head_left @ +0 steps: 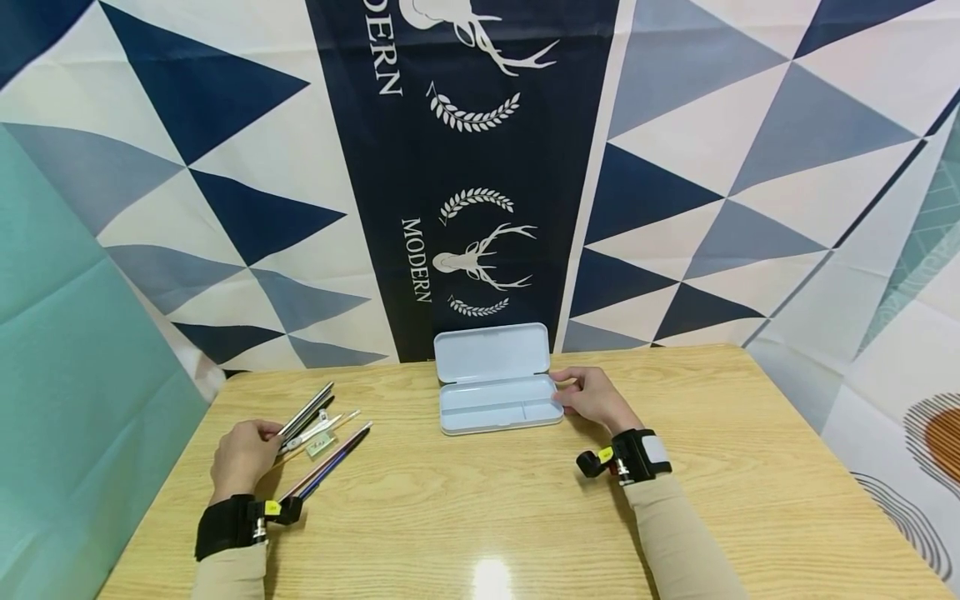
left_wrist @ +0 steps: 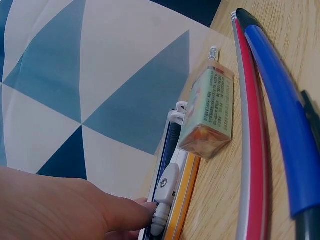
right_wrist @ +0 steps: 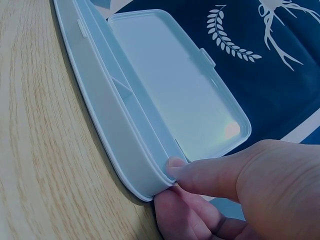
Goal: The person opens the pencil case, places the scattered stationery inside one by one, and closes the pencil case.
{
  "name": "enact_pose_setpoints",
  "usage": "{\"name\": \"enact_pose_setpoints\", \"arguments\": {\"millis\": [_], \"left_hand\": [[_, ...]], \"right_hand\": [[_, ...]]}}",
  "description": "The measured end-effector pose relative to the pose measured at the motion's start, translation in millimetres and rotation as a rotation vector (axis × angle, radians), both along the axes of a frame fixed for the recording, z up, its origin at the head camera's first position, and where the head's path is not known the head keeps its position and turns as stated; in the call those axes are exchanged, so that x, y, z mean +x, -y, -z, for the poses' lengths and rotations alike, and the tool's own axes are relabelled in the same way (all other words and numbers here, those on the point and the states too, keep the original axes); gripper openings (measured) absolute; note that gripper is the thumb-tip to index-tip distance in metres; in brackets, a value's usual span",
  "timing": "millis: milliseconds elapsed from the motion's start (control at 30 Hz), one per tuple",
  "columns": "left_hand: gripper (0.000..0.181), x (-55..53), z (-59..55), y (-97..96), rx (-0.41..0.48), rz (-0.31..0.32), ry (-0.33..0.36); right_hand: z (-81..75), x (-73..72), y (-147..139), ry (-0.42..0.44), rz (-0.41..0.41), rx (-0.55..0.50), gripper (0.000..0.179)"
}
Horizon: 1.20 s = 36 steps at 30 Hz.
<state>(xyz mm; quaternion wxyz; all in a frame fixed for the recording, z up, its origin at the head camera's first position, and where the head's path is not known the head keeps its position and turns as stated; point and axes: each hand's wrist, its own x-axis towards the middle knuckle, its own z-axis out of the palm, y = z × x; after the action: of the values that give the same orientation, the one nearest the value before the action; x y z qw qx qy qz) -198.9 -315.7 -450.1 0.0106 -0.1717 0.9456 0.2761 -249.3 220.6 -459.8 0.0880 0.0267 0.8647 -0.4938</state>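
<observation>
- Pencil case (head_left: pixel 501 427) stands open near the worktop's (head_left: pixel 465 492) far edge; your right grip (head_left: pixel 592 398) pinches its right end wall.
- Your left grip (head_left: pixel 243 457) has fingers bent at the stationery bundle (head_left: pixel 306 409); you cannot tell whether they hold anything.
- Pulling one piece could drag the compass (left_wrist: pixel 167 182) or eraser (left_wrist: pixel 207 107) along, as they lie crowded.
- Pushing the case back would likely press its lid (head_left: pixel 491 354) into the cloth (head_left: pixel 480 158).
- You have open room before the case and leftward to the blue pen (left_wrist: pixel 282 100).
</observation>
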Motion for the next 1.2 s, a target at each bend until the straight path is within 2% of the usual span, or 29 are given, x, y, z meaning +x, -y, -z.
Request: {"name": "enact_pose_setpoints", "arguments": {"millis": [400, 667, 900, 1200], "left_hand": [[0.023, 0.0, 2.1, -1.3, 0.018, -0.019, 0.0], [0.025, 0.4, 1.9, -0.5, 0.017, -0.006, 0.0], [0.022, -3.0, 7.3, 0.7, 0.002, -0.023, 0.003], [0.023, 0.8, -0.4, -2.6, 0.005, -0.007, 0.01]], "right_hand": [[1.9, 0.0, -0.6, -0.004, -0.011, -0.038, 0.046], [0.6, -0.1, -0.7, 0.001, -0.006, -0.036, 0.047], [1.8, -0.3, -0.8, -0.006, -0.009, -0.032, 0.046], [3.2, -1.6, -0.7, -0.005, -0.009, -0.022, 0.046]]}}
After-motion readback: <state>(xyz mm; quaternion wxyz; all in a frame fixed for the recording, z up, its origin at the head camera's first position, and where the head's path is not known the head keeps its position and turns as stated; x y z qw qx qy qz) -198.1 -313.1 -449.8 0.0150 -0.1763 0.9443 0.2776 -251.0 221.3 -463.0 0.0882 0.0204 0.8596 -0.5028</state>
